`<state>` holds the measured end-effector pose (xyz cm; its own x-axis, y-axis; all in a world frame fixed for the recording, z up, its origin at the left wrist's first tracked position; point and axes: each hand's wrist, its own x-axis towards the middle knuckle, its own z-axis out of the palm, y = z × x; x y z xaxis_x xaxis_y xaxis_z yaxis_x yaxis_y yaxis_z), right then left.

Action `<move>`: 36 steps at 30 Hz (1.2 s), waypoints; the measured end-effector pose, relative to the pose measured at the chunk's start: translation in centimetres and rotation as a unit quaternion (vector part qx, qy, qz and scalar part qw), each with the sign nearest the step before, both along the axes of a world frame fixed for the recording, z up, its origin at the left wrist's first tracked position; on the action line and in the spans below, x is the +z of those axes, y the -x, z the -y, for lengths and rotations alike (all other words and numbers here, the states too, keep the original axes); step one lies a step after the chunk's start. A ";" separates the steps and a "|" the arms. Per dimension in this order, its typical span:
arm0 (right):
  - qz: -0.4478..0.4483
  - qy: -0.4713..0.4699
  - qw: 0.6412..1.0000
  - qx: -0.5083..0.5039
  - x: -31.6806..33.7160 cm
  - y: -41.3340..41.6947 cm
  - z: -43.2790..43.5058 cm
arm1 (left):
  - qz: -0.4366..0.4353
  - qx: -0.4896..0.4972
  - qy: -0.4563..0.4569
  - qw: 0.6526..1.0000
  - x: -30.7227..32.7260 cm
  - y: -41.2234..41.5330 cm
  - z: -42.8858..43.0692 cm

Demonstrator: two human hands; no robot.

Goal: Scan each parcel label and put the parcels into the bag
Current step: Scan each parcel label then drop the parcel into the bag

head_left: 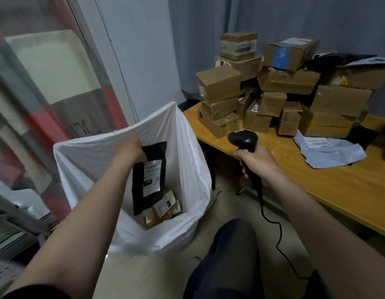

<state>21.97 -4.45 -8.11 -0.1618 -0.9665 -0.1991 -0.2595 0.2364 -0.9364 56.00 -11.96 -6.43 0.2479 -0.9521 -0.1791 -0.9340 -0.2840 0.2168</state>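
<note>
The step in hand looks like the drop: the left hand (131, 151) pinches the top edge of a black parcel (149, 180) and holds it upright inside the mouth of the white bag (187, 147), its label (152, 178) facing up toward the camera. A few small boxes (163, 209) lie at the bottom of the bag; whether the parcel's lower end touches them is hard to tell from this angle. The right hand (258, 165) is wrapped round the grip of the scanner (243, 139), which points away over the table (316, 180) edge, not at the label, so the scan is probably done. The next move calls only for the left fingers to let go so the parcel slides down, then a reach across to the table for another. There a tall pile of boxes (273, 93) waits, with a crumpled grey mailer (329, 152) lying in front of it. The scanner's cable (273, 223) trails down past the person's knee (228, 255) and may snag on a long reach. The bag's soft rim sags on the near side, and could fold in over the opening.
</note>
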 end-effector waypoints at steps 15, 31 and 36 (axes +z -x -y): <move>-0.004 0.002 0.999 -0.047 1.4 4.2 0.3 | 0.052 -0.132 -0.079 0.987 -5.3 8.0 1.7; -0.030 0.058 0.975 -0.213 2.5 17.3 -3.9 | -0.032 -0.374 0.048 0.926 -1.2 33.7 4.5; -0.027 0.062 0.967 -0.244 2.3 20.9 -4.7 | -0.037 -0.424 0.054 0.903 -4.1 40.7 3.9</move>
